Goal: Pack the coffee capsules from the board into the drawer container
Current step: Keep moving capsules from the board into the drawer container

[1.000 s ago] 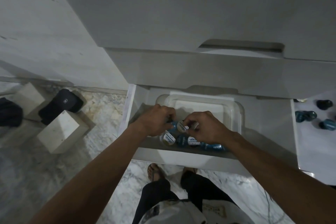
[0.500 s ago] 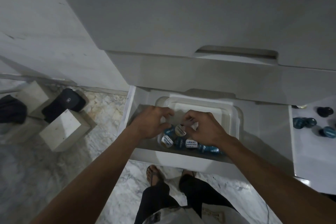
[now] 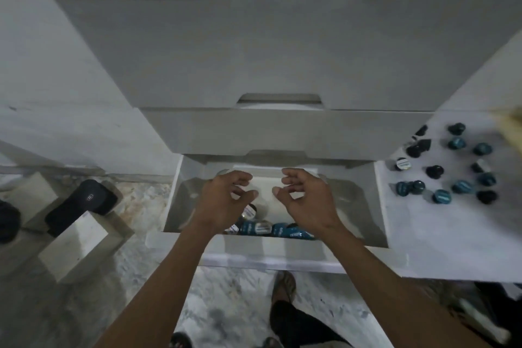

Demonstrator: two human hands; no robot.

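Both hands, left and right, hung loosely curled and empty above the drawer, partly hiding its capsules. More capsules lay on the board to the right.

Open drawer accessible from above; closed drawer front overhangs its back. Both hands fill the middle; capsules crowd near edge. Board right, scattered capsules.
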